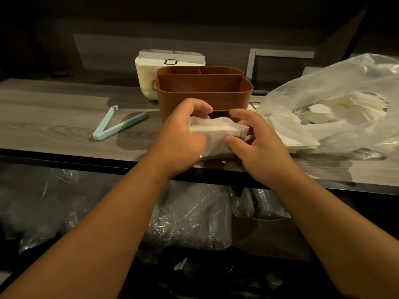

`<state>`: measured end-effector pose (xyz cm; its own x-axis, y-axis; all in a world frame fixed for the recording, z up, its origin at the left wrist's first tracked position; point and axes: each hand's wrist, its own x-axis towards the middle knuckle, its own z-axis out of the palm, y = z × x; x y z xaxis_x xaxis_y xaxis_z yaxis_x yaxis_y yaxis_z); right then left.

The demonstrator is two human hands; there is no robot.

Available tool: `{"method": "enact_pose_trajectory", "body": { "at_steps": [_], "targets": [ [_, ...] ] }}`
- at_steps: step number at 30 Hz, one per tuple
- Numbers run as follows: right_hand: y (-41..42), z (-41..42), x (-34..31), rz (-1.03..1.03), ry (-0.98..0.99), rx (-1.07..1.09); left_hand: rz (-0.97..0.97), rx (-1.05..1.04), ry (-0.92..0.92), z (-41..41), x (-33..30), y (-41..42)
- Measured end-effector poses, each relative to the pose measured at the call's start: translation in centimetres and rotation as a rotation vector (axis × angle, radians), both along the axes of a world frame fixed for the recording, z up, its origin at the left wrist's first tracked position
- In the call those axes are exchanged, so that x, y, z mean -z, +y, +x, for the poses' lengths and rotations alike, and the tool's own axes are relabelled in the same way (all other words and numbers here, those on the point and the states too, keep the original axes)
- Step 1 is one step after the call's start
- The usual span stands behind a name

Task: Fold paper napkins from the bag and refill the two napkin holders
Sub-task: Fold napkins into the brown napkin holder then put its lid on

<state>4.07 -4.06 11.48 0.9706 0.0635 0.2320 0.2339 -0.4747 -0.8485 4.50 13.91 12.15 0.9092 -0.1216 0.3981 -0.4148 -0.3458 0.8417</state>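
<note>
Both of my hands grip one small stack of white paper napkins just in front of the brown napkin holder. My left hand clasps the stack's left end and my right hand pinches its right end. The stack is bent over between them. Behind the brown holder stands a cream napkin holder with napkins in it. To the right lies the clear plastic bag, open, with white napkins inside and a flat pile of napkins spilling from its mouth.
A pale blue bag clip lies open on the grey wooden counter to the left. Below the counter's dark front edge, a shelf holds plastic-wrapped sleeves of clear cups. A dark wall rises behind.
</note>
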Motion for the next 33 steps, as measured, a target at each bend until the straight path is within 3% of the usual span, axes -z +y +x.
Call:
{"method": "enact_pose_trajectory", "body": {
  "at_steps": [6,13,17,33],
  "targets": [
    [-0.1,0.4,0.2,0.017,0.009,-0.019,0.087,-0.016,0.108,0.3,0.9,0.4],
    [-0.1,0.4,0.2,0.084,-0.030,-0.015,0.012,-0.042,0.101,-0.1,0.6,0.5],
    [-0.4,0.2,0.2,0.121,-0.023,-0.023,0.070,0.017,0.124,-0.2,0.5,0.4],
    [-0.1,0.6,0.2,0.083,0.025,0.015,0.003,0.013,0.147,-0.5,1.3,0.5]
  ]
}}
